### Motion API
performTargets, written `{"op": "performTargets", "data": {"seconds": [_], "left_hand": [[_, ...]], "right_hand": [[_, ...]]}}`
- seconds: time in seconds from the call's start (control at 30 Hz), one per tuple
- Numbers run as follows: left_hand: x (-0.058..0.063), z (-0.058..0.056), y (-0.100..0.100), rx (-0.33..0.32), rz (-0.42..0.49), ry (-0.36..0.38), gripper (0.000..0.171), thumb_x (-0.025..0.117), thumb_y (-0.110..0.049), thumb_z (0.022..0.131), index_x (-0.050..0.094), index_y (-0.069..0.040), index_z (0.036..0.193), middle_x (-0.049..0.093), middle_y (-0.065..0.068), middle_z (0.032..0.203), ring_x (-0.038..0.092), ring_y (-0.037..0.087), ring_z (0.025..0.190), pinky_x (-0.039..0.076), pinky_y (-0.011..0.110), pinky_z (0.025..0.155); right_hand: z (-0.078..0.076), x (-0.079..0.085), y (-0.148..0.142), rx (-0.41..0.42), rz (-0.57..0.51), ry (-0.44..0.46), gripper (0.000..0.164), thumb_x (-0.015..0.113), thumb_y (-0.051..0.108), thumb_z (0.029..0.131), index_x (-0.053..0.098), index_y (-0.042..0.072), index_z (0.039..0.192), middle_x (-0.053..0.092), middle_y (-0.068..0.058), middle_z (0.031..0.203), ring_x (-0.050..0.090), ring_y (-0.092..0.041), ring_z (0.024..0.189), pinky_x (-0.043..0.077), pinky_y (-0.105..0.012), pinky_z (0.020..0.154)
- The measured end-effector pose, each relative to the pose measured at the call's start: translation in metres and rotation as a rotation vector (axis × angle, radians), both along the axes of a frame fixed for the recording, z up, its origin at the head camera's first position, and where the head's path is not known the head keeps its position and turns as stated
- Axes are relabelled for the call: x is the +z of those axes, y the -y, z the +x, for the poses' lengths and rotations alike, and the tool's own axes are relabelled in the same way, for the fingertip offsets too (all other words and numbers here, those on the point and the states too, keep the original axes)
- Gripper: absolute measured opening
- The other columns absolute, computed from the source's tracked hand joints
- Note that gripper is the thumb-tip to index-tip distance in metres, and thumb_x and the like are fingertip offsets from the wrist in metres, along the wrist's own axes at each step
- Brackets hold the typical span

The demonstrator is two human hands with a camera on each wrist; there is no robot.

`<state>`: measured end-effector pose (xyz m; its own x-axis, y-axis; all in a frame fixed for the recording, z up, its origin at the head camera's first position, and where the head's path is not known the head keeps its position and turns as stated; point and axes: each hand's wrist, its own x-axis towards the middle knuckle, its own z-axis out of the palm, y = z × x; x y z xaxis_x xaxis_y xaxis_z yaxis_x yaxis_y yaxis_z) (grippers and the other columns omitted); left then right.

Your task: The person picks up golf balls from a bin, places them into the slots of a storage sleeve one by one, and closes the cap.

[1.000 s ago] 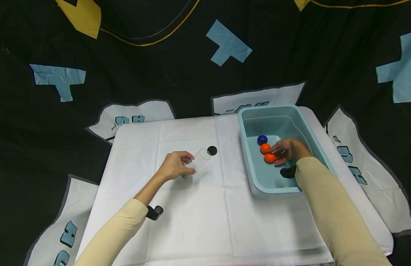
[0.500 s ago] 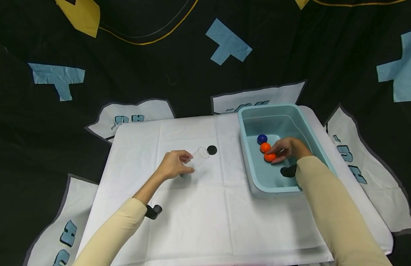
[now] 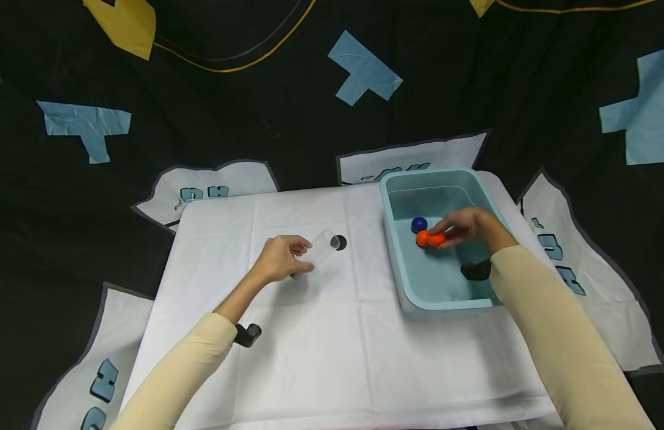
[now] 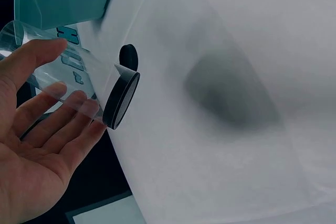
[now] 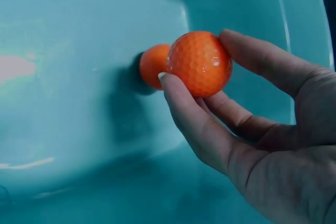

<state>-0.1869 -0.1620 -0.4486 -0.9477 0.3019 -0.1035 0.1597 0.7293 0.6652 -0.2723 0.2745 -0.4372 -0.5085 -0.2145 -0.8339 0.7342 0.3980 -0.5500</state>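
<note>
My left hand (image 3: 280, 258) grips a clear plastic tube (image 3: 322, 248) above the white table, its open end tilted up to the right. In the left wrist view a black cap (image 4: 121, 100) closes the tube's lower end. Inside the light-blue bin (image 3: 393, 257), my right hand (image 3: 463, 227) pinches an orange golf ball (image 5: 199, 64) between thumb and fingers, and the right wrist view shows it raised off the bin floor. Behind it a second orange ball (image 5: 153, 66) lies on the floor, and a dark-blue ball (image 3: 418, 224) sits beside that one.
A round black lid (image 3: 341, 242) lies on the white-covered table (image 3: 305, 358) just behind the tube's mouth. The bin's walls rise around my right hand at the table's right side. A black curtain (image 3: 230, 119) hangs beyond the table's back edge.
My right hand has taken hold of the nearer orange golf ball and lifted it off the bin floor. My left hand still holds the tube in nearly the same place.
</note>
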Motion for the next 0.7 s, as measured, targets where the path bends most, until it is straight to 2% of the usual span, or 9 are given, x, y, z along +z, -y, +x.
{"op": "performTargets", "data": {"seconds": [0.17, 0.27, 0.4, 0.53, 0.7], "left_hand": [[0.004, -0.003, -0.006, -0.011, 0.008, 0.001, 0.043, 0.086, -0.022, 0.077, 0.074, -0.008, 0.116, 0.075, 0.012, 0.114, 0.071, 0.028, 0.109, 0.057, 0.043, 0.093], [0.006, -0.005, -0.011, -0.014, 0.007, 0.0, 0.044, 0.087, -0.024, 0.076, 0.074, -0.009, 0.116, 0.075, 0.013, 0.113, 0.071, 0.027, 0.108, 0.058, 0.042, 0.092], [0.011, -0.008, -0.02, -0.028, -0.002, -0.021, 0.043, 0.087, -0.024, 0.075, 0.075, -0.01, 0.114, 0.075, 0.014, 0.111, 0.071, 0.026, 0.106, 0.058, 0.041, 0.09], [0.017, -0.011, -0.028, -0.04, -0.01, -0.042, 0.042, 0.088, -0.025, 0.075, 0.076, -0.011, 0.113, 0.076, 0.011, 0.107, 0.071, 0.025, 0.103, 0.058, 0.04, 0.088], [0.023, -0.014, -0.039, -0.048, -0.016, -0.054, 0.041, 0.087, -0.027, 0.074, 0.076, -0.011, 0.11, 0.077, 0.011, 0.105, 0.071, 0.024, 0.1, 0.059, 0.038, 0.085]], "right_hand": [[0.001, 0.014, 0.006, 0.056, 0.001, -0.034, 0.048, 0.063, 0.016, 0.1, 0.041, -0.004, 0.138, 0.067, -0.016, 0.108, 0.077, -0.019, 0.083, 0.057, -0.025, 0.087], [0.002, 0.02, 0.01, 0.075, 0.018, -0.089, 0.052, 0.064, 0.017, 0.099, 0.04, -0.005, 0.14, 0.068, -0.014, 0.107, 0.077, -0.019, 0.084, 0.058, -0.025, 0.087], [0.004, 0.031, 0.017, 0.102, 0.025, -0.182, 0.047, 0.066, 0.018, 0.098, 0.047, -0.006, 0.134, 0.071, -0.008, 0.103, 0.076, -0.02, 0.089, 0.058, -0.029, 0.09], [0.008, 0.045, 0.026, 0.109, -0.012, -0.255, 0.043, 0.065, 0.018, 0.099, 0.053, -0.007, 0.131, 0.076, -0.004, 0.098, 0.074, -0.021, 0.093, 0.057, -0.035, 0.095], [0.014, 0.059, 0.041, 0.13, -0.046, -0.342, 0.047, 0.064, 0.018, 0.099, 0.049, -0.01, 0.134, 0.076, -0.005, 0.101, 0.074, -0.018, 0.091, 0.058, -0.035, 0.093]]}}
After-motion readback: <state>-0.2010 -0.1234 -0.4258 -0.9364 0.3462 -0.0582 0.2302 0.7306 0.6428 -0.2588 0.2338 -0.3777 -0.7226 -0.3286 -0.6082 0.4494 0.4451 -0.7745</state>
